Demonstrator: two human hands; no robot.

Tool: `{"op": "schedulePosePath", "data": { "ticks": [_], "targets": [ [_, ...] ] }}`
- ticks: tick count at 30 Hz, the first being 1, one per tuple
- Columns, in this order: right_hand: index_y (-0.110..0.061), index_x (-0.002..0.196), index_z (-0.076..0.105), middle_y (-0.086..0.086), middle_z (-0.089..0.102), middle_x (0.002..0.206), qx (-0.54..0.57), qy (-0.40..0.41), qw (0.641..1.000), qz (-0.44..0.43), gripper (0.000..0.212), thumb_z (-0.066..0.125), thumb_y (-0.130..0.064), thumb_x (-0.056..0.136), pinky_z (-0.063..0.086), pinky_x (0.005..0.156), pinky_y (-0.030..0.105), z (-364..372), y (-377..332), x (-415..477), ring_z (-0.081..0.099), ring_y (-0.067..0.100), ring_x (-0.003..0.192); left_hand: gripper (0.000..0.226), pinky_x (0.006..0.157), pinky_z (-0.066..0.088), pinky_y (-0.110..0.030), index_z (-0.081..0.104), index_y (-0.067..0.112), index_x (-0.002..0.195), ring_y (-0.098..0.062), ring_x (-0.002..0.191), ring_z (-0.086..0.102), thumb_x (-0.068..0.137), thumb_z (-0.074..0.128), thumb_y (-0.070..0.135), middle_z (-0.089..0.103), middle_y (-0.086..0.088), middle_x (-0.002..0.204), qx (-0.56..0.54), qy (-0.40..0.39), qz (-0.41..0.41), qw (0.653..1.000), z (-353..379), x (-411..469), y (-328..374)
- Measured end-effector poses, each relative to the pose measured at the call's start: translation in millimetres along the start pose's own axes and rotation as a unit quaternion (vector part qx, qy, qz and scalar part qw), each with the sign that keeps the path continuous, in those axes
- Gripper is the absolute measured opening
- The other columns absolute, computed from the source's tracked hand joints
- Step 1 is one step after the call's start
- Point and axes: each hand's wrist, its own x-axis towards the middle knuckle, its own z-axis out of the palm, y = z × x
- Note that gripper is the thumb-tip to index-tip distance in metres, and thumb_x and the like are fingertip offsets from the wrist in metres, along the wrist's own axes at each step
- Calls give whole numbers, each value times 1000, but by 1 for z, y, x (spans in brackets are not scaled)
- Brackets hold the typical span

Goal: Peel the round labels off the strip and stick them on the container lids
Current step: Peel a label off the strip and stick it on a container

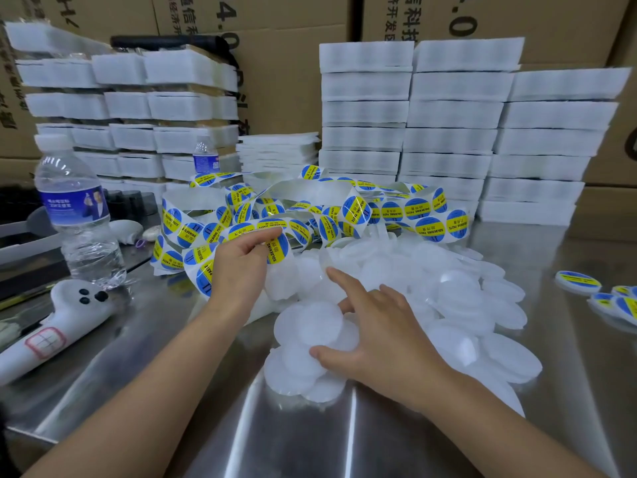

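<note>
Left hand [241,267] pinches the tangled strip of blue-and-yellow round labels [277,250], fingertips tucked behind it. Right hand [382,339] grips a frosted white round plastic lid [306,322] left of its palm, middle fingertip hidden.

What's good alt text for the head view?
The left hand pinches a blue-and-yellow round label on the tangled label strip while the right hand grips a white lid from the pile of lids on a steel table.
</note>
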Motion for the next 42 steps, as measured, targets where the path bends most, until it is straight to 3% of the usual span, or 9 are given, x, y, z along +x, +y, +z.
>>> {"op": "schedulePosePath", "data": {
  "ticks": [11,15,18,27,29,31,35,38,42],
  "targets": [
    [-41,140,23,-23,56,98,59,36,996,50,75,61,-55,77,21,95,18,1,-5,4,34,-3,88,44,58,43,-8,69,33,97,-3,68,56,90,43,-2,68,3,111,59,-25,49,997,5,-5,-1],
    [-43,138,23,-23,58,103,45,35,998,13,75,63,-53,76,13,103,20,-1,-14,7,30,-8,98,39,43,33,-13,71,18,109,-3,48,49,92,42,-3,63,1,83,114,-34,86,989,9,-11,-3],
    [-46,137,23,-25,58,98,71,-14,997,-39,75,66,-44,76,12,104,16,-8,-16,4,25,-20,100,41,53,39,-16,69,21,111,-13,63,53,92,42,-4,60,1,86,130,-36,108,985,10,-12,-3],
    [-49,135,24,-21,55,94,24,-141,978,-151,75,59,-22,75,22,92,15,-10,-19,-6,35,0,88,40,49,31,-10,71,16,109,-3,53,47,91,41,-5,60,-5,86,135,-7,90,987,9,-6,-5],
    [-46,137,26,-19,55,94,7,-142,977,-162,72,56,-18,77,23,93,17,-9,-18,-6,34,-1,86,42,50,34,-15,71,19,108,-5,73,62,91,41,-5,66,-12,98,127,-7,89,988,9,-6,-6],
    [-45,137,29,-20,55,90,10,-135,977,-165,69,55,-16,80,22,90,13,-8,-17,-5,34,-6,85,41,61,39,-30,72,16,107,-37,107,57,91,40,-5,67,-12,101,114,-9,81,990,9,-5,-5],
    [-46,133,34,-22,54,87,62,-96,982,-151,63,57,-17,82,23,87,9,-10,-14,-4,40,-4,83,41,91,45,-37,71,13,109,-36,117,52,93,38,-4,68,-6,107,88,-18,63,994,7,-5,-1],
    [-55,123,33,-22,57,91,138,-39,982,-126,63,61,-18,80,28,85,9,-13,-15,-3,45,4,82,39,68,41,-11,68,21,111,-20,86,56,92,42,-1,60,14,84,78,-16,79,994,3,-7,1],
    [-48,119,41,-18,63,84,276,42,958,-63,62,68,-9,79,36,77,7,-18,-13,0,50,6,77,28,67,43,-18,69,23,112,-12,61,48,89,60,8,57,-2,84,106,-16,136,985,4,-12,7]
  ]
}}
